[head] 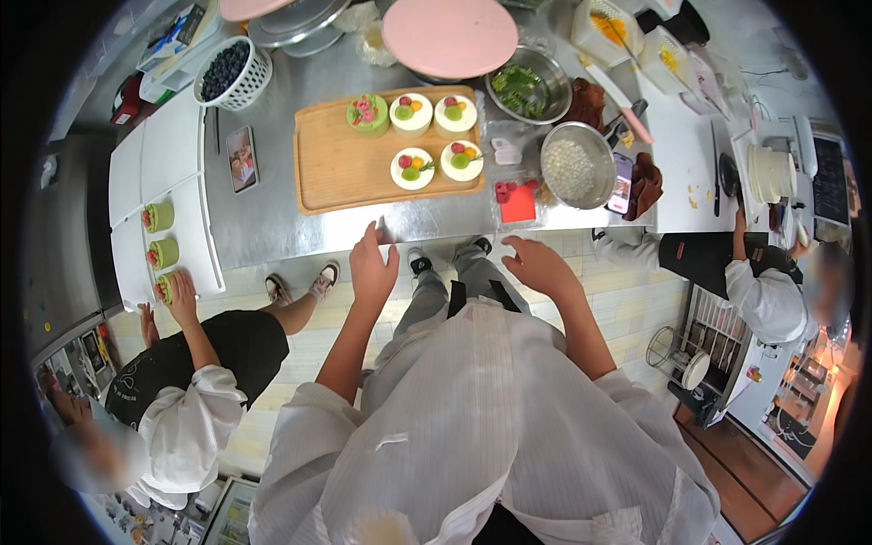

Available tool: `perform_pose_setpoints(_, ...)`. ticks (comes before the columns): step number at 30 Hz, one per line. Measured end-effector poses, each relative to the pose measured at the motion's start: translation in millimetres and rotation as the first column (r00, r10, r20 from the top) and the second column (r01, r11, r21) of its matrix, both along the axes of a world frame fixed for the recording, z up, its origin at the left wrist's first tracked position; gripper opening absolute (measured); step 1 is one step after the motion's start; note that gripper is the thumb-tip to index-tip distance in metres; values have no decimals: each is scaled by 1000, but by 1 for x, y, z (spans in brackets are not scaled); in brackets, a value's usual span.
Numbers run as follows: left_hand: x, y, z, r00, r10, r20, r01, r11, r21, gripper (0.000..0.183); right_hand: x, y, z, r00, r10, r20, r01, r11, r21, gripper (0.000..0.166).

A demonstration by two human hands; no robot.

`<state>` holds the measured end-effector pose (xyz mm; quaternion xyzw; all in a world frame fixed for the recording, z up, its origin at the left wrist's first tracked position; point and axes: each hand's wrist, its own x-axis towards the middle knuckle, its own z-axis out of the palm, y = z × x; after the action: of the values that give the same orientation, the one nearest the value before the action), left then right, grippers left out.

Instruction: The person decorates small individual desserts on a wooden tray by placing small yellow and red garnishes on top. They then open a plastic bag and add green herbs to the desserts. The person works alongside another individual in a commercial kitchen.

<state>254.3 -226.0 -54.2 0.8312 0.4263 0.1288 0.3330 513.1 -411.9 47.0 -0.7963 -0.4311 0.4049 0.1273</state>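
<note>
My left hand (373, 262) hangs at the steel counter's front edge, holding nothing, its index finger pointing forward and apart from the thumb. My right hand (535, 262) is likewise empty, fingers loosely bent, just short of the edge. Before me a wooden tray (340, 157) carries several white round cakes, such as this front one (412, 178), topped with fruit, and one green cake (368, 122) with red fruit. Right of the tray lie raspberries (503, 196) beside a red square (518, 208), and a steel bowl of white balls (569, 165).
At left, a co-worker's hand (180, 296) touches a green cake on a white board (197, 238). A phone (242, 160), a basket of blueberries (248, 88), a pink turntable (449, 34) and a bowl of green leaves (528, 85) stand around. Another co-worker (770, 286) is at right.
</note>
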Motion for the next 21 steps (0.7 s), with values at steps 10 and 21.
perform_pose_setpoints(10,46,-22,15,993,-94,71,113,929,-353,29,35,-56,8,972,-235,-8,234,969,-80,39)
perform_pose_setpoints(21,146,-51,36,990,-143,18,138,910,-391,27,170,-8,8,984,-176,-26,176,944,278,29)
